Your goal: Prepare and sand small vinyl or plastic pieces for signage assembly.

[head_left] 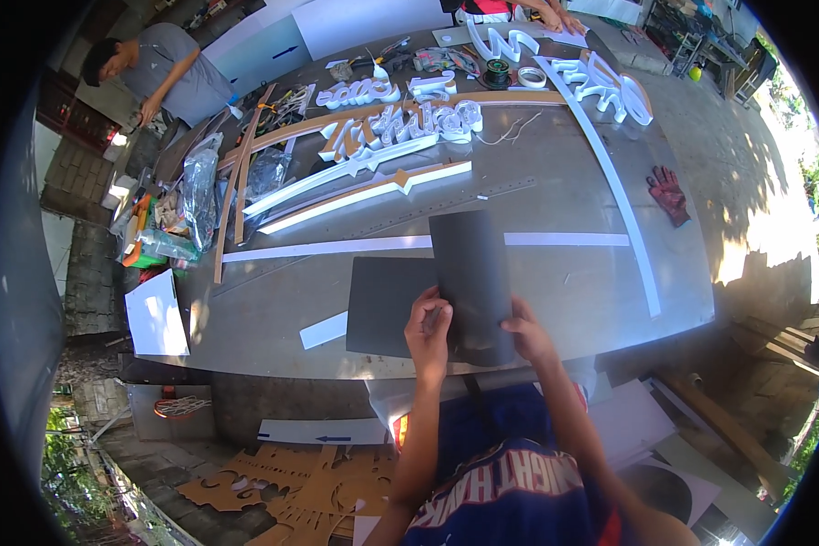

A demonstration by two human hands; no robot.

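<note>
Upright in front of me is a black sheet (471, 273), slightly curved, above the near edge of the grey worktable (591, 305). My left hand (429, 329) is closed at its left side, fingers curled in with the thumb on top. On the right edge my right hand (529, 329) grips it, the thumb in front and the other fingers mostly hidden. A second dark sheet (378, 309) lies flat on the table just left of my left hand, partly covered by the upright one. A short white strip (323, 330) pokes out beside it.
Long white strips (337, 246) cross the table. White raised letters (400, 127) and a wooden frame (232, 200) stand beyond. A dark red glove (669, 196) lies right. One person (159, 77) works far left; another's hands (555, 18) are at the far edge.
</note>
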